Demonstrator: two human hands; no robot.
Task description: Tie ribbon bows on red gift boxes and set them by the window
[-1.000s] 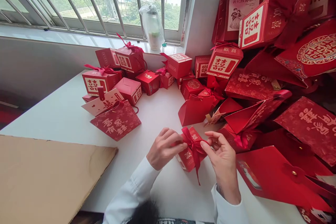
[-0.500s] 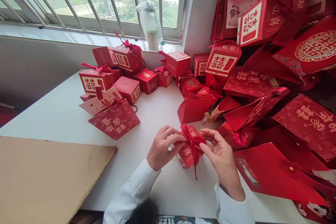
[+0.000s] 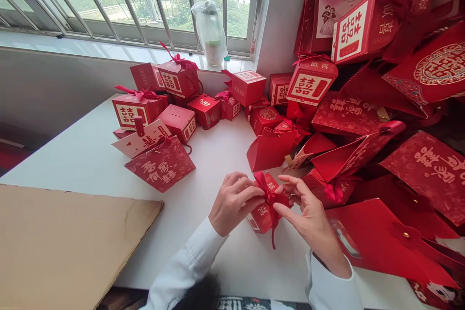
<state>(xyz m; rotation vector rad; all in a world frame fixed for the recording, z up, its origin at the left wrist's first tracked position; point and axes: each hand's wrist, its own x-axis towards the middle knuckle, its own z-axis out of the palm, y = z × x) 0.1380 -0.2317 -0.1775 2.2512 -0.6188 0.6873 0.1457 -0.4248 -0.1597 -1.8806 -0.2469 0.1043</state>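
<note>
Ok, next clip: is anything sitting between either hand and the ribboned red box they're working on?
No, nothing visible stands in the way. The left hand and right hand are both right at the ribbon bow on the small red box. The nearest other item, a folded red paper box, lies beyond it.

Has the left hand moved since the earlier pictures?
Yes, the left hand has shifted slightly right, away from the cardboard sheet and toward the red ribbon.

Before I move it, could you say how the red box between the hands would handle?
The red box is probably light folded card and may dent if squeezed. Its ribbon looks too floppy to lift by.
</note>
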